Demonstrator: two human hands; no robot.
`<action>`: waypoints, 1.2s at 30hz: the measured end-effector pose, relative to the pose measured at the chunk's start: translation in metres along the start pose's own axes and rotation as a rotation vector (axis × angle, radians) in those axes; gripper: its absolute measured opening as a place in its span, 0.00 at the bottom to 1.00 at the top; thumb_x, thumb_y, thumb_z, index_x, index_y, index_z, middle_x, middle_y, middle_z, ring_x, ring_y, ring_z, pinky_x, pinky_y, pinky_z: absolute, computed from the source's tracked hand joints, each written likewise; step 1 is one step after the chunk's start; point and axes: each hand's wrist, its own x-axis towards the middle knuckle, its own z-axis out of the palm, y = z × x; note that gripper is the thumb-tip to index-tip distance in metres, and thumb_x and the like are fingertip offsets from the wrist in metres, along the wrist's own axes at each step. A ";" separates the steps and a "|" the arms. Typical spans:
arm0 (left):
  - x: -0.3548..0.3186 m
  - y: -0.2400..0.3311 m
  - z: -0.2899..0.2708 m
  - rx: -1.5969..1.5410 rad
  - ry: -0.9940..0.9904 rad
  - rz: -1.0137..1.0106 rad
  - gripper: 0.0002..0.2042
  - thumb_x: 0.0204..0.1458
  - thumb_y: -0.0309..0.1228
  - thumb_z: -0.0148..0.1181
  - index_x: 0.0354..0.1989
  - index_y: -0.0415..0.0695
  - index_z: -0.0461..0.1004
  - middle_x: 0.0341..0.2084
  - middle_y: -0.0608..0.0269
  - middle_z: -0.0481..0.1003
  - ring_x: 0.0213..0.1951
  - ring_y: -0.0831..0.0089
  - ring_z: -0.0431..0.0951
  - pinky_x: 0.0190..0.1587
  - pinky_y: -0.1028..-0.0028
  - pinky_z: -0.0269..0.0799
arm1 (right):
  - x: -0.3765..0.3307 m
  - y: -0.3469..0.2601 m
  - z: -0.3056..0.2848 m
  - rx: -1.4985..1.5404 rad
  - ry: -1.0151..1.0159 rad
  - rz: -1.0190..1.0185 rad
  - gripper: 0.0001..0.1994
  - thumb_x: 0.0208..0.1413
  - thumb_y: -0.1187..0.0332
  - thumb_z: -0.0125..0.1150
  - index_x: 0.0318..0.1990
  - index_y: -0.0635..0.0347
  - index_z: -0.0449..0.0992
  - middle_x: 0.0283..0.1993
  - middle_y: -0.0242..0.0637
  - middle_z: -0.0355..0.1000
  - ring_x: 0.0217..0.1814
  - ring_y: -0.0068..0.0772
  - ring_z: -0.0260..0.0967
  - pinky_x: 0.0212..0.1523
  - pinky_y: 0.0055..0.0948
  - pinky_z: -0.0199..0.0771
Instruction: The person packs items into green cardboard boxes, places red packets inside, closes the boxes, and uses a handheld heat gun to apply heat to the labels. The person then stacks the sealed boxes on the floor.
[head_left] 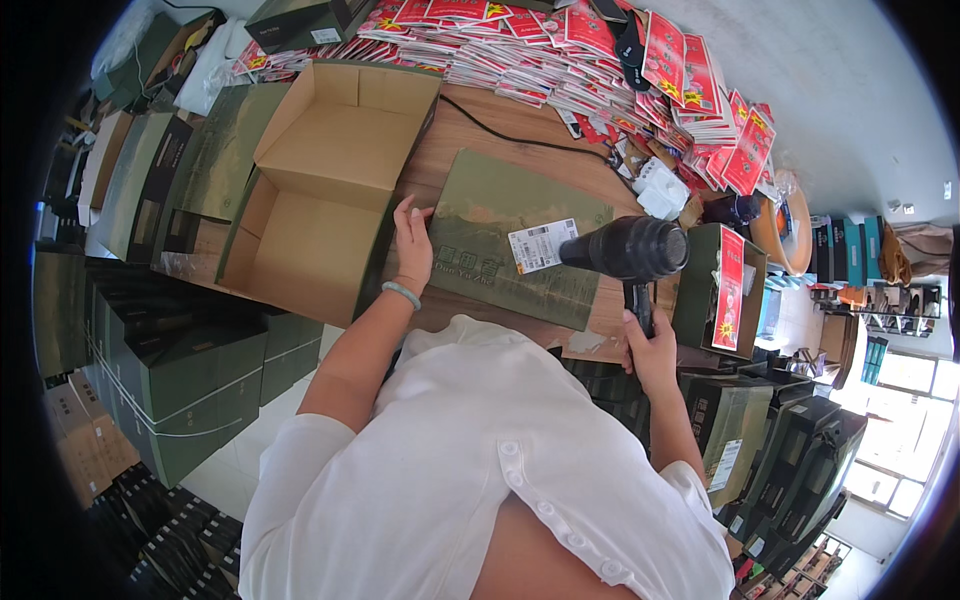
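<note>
A black hair dryer point(628, 248) is gripped by its handle in my right hand point(652, 352). Its nozzle points left, over a white label point(541, 246) on a closed dark green shoe box point(510, 205). That box lies flat on the wooden table, its top scuffed with brownish patches. At the box's left side is my left hand point(412, 240), fingers stretched out and resting by the edge, a pale green bangle on the wrist. Just left of this hand sits an open box point(300, 240) with a bare brown inside, its lid tipped back.
Piles of red and white printed cards point(520, 55) line the table's far side. A black cord point(520, 135) crosses the wood. To the right stands a small open green box point(715, 290) beside an orange tub point(782, 235). Stacked green boxes point(180, 380) surround the table's left.
</note>
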 end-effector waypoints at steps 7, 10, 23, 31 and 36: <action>0.000 0.007 0.003 0.033 0.003 0.004 0.20 0.67 0.39 0.41 0.62 0.42 0.57 0.41 0.52 0.78 0.47 0.65 0.74 0.56 0.68 0.63 | 0.027 0.001 0.015 -0.044 0.081 -0.118 0.19 0.56 0.60 0.65 0.48 0.63 0.71 0.17 0.30 0.65 0.12 0.19 0.60 0.13 0.24 0.58; -0.001 0.008 0.002 0.061 0.007 0.009 0.20 0.67 0.40 0.41 0.63 0.42 0.56 0.42 0.51 0.78 0.46 0.64 0.74 0.55 0.67 0.64 | 0.030 -0.005 0.022 -0.008 0.031 -0.094 0.17 0.56 0.60 0.66 0.46 0.63 0.71 0.18 0.31 0.66 0.12 0.20 0.60 0.14 0.24 0.58; -0.002 0.011 0.003 0.046 0.008 0.002 0.21 0.67 0.39 0.41 0.64 0.42 0.55 0.41 0.51 0.78 0.45 0.65 0.75 0.54 0.68 0.65 | 0.007 -0.022 0.049 -0.010 -0.145 -0.107 0.22 0.56 0.59 0.66 0.52 0.63 0.70 0.20 0.29 0.65 0.14 0.19 0.62 0.14 0.22 0.60; -0.001 0.009 0.003 -0.005 -0.008 -0.010 0.19 0.68 0.36 0.41 0.63 0.42 0.55 0.42 0.52 0.77 0.45 0.66 0.75 0.54 0.68 0.65 | -0.013 -0.007 0.020 -0.077 -0.109 0.047 0.23 0.55 0.58 0.67 0.53 0.62 0.70 0.23 0.32 0.68 0.15 0.21 0.64 0.16 0.24 0.63; -0.001 0.009 0.003 -0.001 -0.005 -0.015 0.19 0.68 0.36 0.41 0.63 0.42 0.56 0.42 0.52 0.77 0.46 0.66 0.75 0.55 0.68 0.65 | -0.009 0.002 0.011 -0.035 -0.045 0.031 0.22 0.56 0.58 0.66 0.53 0.60 0.70 0.21 0.31 0.67 0.14 0.21 0.64 0.15 0.23 0.63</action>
